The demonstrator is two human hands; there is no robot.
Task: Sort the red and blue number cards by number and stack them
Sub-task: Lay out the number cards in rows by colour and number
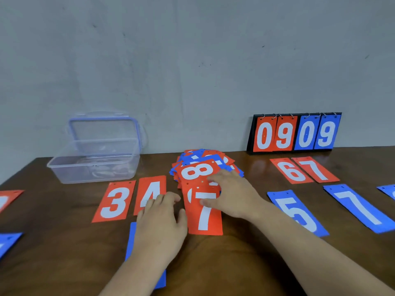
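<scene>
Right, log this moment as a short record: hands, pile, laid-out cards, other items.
left hand: left hand lies flat beside the near red 7 card, fingers over the red 4
right hand: right hand rests on the near red 7 card's top end, at the pile's edge
pile: pile of mixed red and blue cards, red 8 on top
laid out: red 3; red 6 beside far red 7; blue 5; blue 7
behind: clear plastic box, lid up; scoreboard showing 09 09
</scene>
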